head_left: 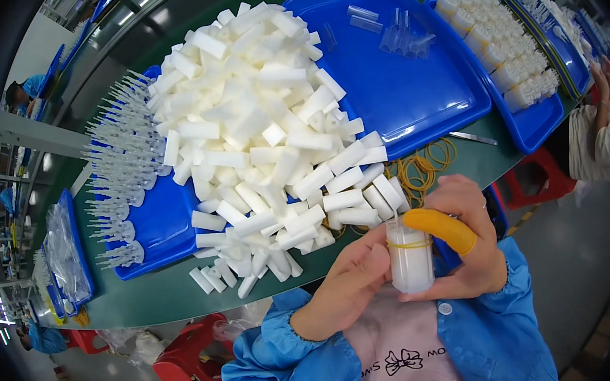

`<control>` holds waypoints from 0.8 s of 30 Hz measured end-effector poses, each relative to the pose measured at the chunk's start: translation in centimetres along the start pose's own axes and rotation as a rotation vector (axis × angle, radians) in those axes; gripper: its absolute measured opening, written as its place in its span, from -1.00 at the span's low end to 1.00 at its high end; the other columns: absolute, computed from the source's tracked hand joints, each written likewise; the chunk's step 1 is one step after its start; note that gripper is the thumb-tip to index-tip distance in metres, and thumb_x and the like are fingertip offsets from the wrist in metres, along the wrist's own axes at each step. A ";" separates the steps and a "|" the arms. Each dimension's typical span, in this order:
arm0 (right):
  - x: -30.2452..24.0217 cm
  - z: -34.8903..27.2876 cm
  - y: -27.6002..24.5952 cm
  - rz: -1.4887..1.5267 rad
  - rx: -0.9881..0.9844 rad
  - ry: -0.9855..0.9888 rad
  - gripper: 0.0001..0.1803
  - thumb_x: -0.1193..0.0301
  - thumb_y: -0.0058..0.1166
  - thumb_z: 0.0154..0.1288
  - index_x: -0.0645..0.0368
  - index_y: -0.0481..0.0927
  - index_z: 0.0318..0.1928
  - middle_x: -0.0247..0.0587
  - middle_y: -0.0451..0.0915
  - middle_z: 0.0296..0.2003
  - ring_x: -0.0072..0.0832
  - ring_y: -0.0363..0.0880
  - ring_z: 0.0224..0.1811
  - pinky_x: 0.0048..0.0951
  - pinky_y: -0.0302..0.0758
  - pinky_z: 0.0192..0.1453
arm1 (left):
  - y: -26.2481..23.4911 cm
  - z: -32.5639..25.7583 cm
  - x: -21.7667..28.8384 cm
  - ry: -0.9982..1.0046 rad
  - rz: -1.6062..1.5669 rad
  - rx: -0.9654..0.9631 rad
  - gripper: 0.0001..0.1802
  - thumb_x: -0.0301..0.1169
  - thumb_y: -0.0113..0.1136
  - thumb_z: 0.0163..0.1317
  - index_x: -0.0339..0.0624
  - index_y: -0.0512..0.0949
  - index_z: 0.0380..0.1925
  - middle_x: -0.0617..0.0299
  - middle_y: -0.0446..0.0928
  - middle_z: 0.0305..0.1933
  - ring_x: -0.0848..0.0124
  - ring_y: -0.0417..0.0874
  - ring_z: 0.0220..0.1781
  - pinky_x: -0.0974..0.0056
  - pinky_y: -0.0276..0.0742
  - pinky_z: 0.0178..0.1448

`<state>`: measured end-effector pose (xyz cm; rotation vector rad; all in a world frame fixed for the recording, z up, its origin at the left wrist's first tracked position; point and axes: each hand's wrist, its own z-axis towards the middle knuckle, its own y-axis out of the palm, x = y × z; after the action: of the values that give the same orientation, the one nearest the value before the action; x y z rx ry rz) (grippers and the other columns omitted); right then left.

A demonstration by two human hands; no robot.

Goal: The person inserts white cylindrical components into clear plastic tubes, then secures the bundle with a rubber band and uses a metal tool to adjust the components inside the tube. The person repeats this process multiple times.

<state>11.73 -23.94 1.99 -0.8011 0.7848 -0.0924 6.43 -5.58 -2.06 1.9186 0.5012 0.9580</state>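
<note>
A clear plastic cylinder (412, 268) with white material inside stands upright in front of my chest. One yellow rubber band (408, 244) circles its upper part, and a thin white stem (394, 207) sticks up from the top. My left hand (352, 280) grips the cylinder's left side between thumb and fingers. My right hand (475, 244) holds it from the right, thumb under the base. A yellow finger cot (441, 227) covers its index finger, whose tip rests at the cylinder's rim.
A big heap of white foam pieces (239, 116) covers the green table (161, 301). Loose rubber bands (421, 172) and tweezers (473, 138) lie beyond my hands. Blue trays hold clear tubes (408, 39), stemmed plastic parts (122, 157) and filled cylinders (500, 47). Another person's hand (603, 81) is far right.
</note>
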 end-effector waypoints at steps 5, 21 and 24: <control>0.1 0.2 0.3 0.029 0.027 0.043 -0.26 0.11 0.43 -0.31 0.25 0.56 -0.06 -0.18 0.41 -0.15 -0.26 0.37 -0.15 -0.15 0.27 -0.02 | -0.2 0.2 0.0 -0.001 0.042 -0.036 -0.34 -0.19 0.15 0.25 -0.24 0.19 0.26 0.26 0.45 0.05 0.53 0.47 0.06 0.39 0.39 0.10; -0.3 0.0 0.3 -0.065 -0.060 0.051 -0.27 0.13 0.45 -0.28 0.23 0.55 -0.04 -0.19 0.39 -0.11 -0.27 0.34 -0.07 -0.07 0.24 0.08 | -0.2 0.5 -0.4 0.071 0.172 0.047 -0.24 -0.03 0.22 0.15 -0.21 0.19 0.22 0.13 0.40 0.14 0.37 0.46 0.16 0.26 0.36 0.22; 0.0 0.0 0.6 -0.056 -0.062 0.026 -0.24 0.14 0.45 -0.29 0.23 0.53 -0.01 -0.18 0.38 -0.11 -0.26 0.35 -0.08 -0.11 0.25 0.05 | -0.5 0.5 -1.1 0.106 0.150 0.046 -0.27 -0.06 0.21 0.18 -0.21 0.19 0.23 0.16 0.41 0.14 0.39 0.46 0.15 0.27 0.36 0.22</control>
<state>11.56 -23.52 1.57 -0.8818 0.7928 -0.1292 6.13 -6.29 -3.13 1.9753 0.4485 1.1588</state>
